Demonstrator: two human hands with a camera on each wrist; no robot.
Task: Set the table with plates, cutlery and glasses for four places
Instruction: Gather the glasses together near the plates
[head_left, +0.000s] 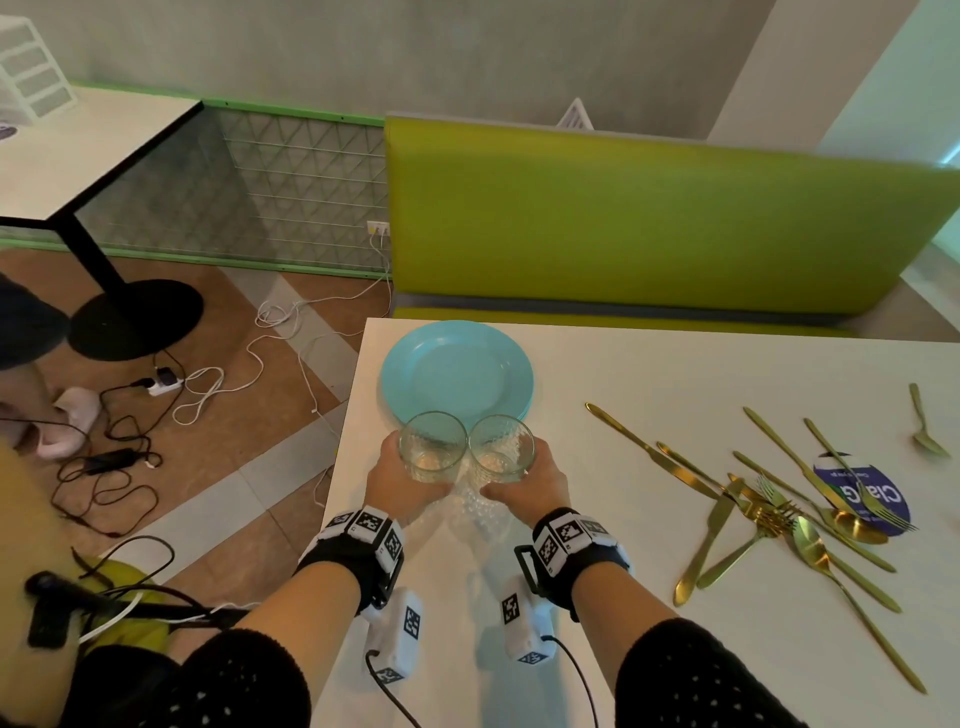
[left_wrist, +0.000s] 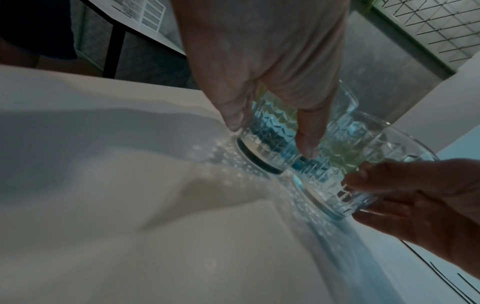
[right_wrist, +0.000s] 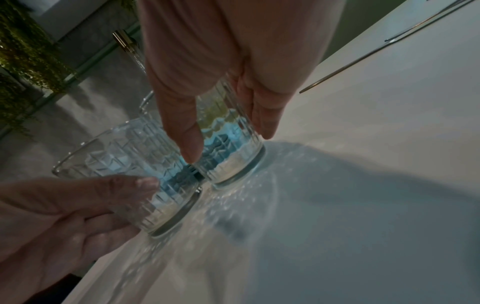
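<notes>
Two clear cut-pattern glasses stand side by side near the left edge of the white table (head_left: 649, 364). My left hand (head_left: 402, 480) grips the left glass (head_left: 432, 446) and my right hand (head_left: 527, 483) grips the right glass (head_left: 502, 450). In the left wrist view my left hand (left_wrist: 270, 135) wraps the left glass (left_wrist: 267, 148), whose base is at the tabletop. The right wrist view shows my right hand (right_wrist: 230, 144) around the right glass (right_wrist: 233, 162). Just behind the glasses sits a stack of light blue plates (head_left: 457, 371). Gold cutlery (head_left: 769, 499) lies scattered to the right.
A lone gold spoon (head_left: 925, 434) lies far right, and a blue label (head_left: 862, 499) lies under the cutlery. A green bench (head_left: 649, 218) runs behind the table. Cables (head_left: 156, 415) and another table (head_left: 78, 150) stand on the floor to the left.
</notes>
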